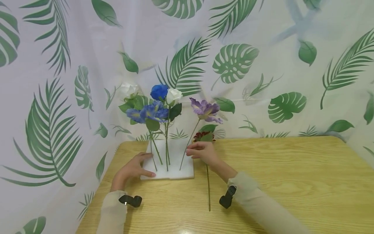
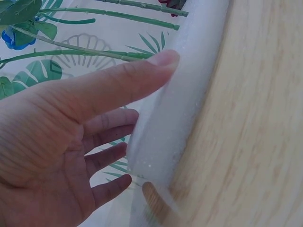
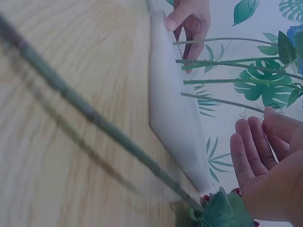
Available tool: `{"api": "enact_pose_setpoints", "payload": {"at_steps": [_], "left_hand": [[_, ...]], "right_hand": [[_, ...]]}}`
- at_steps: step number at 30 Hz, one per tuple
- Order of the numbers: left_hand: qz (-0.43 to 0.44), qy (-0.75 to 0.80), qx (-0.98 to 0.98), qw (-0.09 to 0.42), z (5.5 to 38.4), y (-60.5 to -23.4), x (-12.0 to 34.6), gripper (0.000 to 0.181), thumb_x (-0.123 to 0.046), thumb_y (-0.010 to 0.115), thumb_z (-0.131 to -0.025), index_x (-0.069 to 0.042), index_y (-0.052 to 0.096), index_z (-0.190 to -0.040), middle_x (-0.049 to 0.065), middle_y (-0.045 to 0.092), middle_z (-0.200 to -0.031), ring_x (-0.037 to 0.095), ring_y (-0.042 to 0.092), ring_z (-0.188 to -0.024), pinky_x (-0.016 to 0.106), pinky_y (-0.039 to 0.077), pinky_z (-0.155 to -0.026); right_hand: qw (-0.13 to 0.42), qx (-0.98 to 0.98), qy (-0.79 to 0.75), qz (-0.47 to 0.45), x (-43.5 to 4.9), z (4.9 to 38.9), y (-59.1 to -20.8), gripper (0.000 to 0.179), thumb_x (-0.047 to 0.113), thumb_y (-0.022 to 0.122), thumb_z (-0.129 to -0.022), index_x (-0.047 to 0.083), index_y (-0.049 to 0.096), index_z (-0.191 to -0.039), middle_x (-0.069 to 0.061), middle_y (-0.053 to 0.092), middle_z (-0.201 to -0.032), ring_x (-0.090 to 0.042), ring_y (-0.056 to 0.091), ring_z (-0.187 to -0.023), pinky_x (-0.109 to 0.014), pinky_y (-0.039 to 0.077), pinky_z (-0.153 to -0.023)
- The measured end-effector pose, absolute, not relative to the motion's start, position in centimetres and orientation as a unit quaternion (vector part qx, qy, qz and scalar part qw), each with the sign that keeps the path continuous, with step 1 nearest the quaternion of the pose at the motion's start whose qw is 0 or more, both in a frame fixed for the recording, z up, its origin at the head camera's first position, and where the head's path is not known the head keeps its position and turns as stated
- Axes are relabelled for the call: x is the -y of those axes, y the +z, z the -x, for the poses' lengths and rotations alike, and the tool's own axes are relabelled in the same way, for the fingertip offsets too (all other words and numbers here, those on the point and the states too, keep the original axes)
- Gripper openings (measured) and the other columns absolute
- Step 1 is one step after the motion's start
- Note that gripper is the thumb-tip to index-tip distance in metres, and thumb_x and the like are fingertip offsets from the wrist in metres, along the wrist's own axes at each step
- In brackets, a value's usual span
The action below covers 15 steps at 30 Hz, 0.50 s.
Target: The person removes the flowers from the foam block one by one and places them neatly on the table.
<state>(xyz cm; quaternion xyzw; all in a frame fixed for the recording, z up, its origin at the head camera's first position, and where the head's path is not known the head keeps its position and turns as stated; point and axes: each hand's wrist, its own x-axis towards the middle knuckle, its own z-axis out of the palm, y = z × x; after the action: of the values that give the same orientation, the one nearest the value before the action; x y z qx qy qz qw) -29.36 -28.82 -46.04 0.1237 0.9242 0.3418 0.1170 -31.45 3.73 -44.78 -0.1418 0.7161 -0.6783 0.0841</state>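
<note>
The purple flower [image 1: 205, 110], pinched partway down by the nearer right hand [image 1: 204, 152], leaned rightward from the white foam's [image 1: 188, 169] right side, the left hand [image 1: 132, 167] spread at its left edge.

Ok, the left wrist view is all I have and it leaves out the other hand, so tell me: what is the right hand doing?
Observer: The right hand pinches a purple iris by its stem.
Operator: Dark red petals show at my top edge. Where does that flower's stem lie?
Observer: The dark red flower has its stem on the wooden table, right of the white foam slab.
Operator: Any white blooms?
Observer: Yes, two white roses.
</note>
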Motion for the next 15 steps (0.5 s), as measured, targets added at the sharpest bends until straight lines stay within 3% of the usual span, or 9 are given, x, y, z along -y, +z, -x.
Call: {"api": "enact_pose_setpoints", "payload": {"at_steps": [15], "left_hand": [[-0.133,0.338,-0.925,0.113,29.5,-46.1,29.0,0.098,-0.033,0.092,-0.075,-0.001,0.042,-0.153,0.029,0.029,-0.162,0.051,0.027,-0.149,0.065,0.028,-0.12]], "right_hand": [[0.103,-0.692,-0.705,0.118,-1.7,31.4,-44.9,0.023,0.009,0.075,-0.092,-0.006,0.073,-0.109,-0.009,0.078,-0.1,-0.016,0.076,-0.089,-0.049,0.059,-0.095]]}}
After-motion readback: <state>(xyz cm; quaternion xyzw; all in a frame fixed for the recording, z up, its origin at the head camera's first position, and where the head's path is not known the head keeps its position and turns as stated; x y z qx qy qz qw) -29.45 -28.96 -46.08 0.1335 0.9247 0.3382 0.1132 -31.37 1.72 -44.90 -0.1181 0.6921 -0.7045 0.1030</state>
